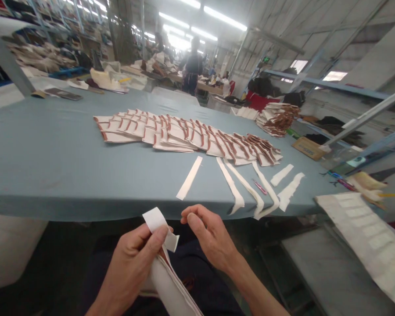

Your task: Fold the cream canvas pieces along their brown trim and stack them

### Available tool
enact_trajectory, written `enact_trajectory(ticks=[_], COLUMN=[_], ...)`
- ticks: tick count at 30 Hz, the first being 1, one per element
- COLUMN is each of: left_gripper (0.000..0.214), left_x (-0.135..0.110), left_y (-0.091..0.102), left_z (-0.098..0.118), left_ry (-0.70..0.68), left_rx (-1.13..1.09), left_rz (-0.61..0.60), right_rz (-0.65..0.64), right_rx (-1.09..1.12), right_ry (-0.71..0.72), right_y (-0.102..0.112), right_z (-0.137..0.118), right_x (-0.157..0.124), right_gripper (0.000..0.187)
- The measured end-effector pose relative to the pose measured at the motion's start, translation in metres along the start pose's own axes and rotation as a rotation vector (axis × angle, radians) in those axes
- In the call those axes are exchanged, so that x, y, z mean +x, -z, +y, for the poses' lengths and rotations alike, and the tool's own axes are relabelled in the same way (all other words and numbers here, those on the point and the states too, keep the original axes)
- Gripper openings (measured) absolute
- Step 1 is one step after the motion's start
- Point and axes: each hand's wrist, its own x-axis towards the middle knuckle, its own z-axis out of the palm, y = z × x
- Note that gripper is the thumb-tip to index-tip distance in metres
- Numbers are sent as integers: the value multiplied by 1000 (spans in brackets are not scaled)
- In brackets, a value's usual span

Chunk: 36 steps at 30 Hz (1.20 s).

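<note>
We see a broad bench (69, 166) under a blue-grey cover, reaching from left to right in front of us. Along its middle lies a long row of overlapping cream pieces (189, 136) with brown edging. At the far right we see a heaped pile (276, 118) of cream and brown pieces, and nearer than it a cardboard box (307, 148); dark print shows on its side, too blurred for us to read, and we cannot tell what it holds.

At the near side, just off the bench's edge, is a folded cream piece (173, 285), its long axis running from the left hand (136, 252) towards near right, its upper end pointing far left. The left grip is clenched on that end, thumb on top. The right hand (212, 237) is beside it, its grip released, fingers loosely curled.

Three long pale strips (229, 182) slant across the bench to its near edge, right of one straight strip (189, 177). A shorter white strip (155, 219) sits bent under the left thumb. Between two long strips lies a small purple tool (260, 187).
</note>
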Motion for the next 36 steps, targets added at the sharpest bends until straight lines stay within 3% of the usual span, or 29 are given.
enact_trajectory(ticks=[3,5,9,11,13,16,19,22,27,30,34,36], left_gripper=[56,54,53,56,66,79,87,93,94,80,43,32], left_x=[-3,-4,-8,-10,-11,-11,-12,-14,-17,-22,-29,-29], left_y=[-8,-11,-8,-3,2,5,6,7,15,23,34,37], left_z=[5,10,8,2,-4,-11,-15,-20,-30,-32,-29,-26], left_ry=[-94,-134,-121,-88,-63,-21,28,51,72,56,26,35], left_rx=[67,94,102,110,114,107,111,122,91,75,73,98], left_rz=[-81,-114,-43,50,128,144,101,50,-71,-165,-351,-386], right_rz=[-142,-145,-1,111,138,-109,-312,-293,-289,-275,-250,-245], right_rx=[102,208,396,498,537,451,329,235,243,280,333,369], right_ry=[52,39,-6,-53,-99,-144,-153,-152,-235,-263,-285,-299], right_y=[-8,-24,-52,-54,-50,-38,-31,-34,-45,-48,-49,-49], right_z=[-18,-23,-16,-9,-3,3,7,12,17,12,8,10], right_x=[5,9,15,17,15,0,-21,-33,-35,-37,-38,-37], right_gripper=[34,29,37,49,57,55,44,37,42,44,52,58])
